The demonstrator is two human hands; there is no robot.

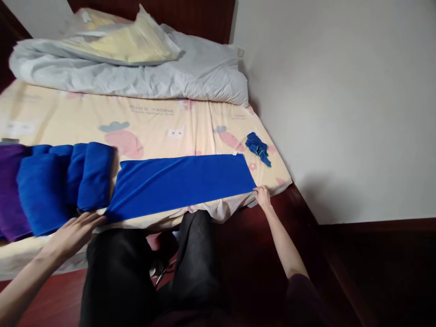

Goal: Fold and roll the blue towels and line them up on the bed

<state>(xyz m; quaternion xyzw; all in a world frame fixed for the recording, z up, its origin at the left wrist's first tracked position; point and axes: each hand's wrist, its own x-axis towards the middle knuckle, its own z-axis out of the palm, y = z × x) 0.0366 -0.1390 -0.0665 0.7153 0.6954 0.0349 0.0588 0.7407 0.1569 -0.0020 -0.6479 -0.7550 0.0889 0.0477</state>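
A long blue towel (180, 181) lies flat along the near edge of the bed (163, 127), folded into a strip. My left hand (76, 229) rests at the strip's near left corner, fingers extended and touching the cloth. My right hand (262, 196) pinches the strip's near right corner at the mattress edge. To the left of the strip, several folded blue towels (64, 179) stand in a row, with a purple towel (10, 190) at the far left.
A small crumpled blue cloth (258, 147) lies near the bed's right edge. A bunched grey and yellow duvet (129, 63) covers the far end. A white wall (340, 104) stands close on the right. My dark-trousered legs (153, 268) are over a dark red floor.
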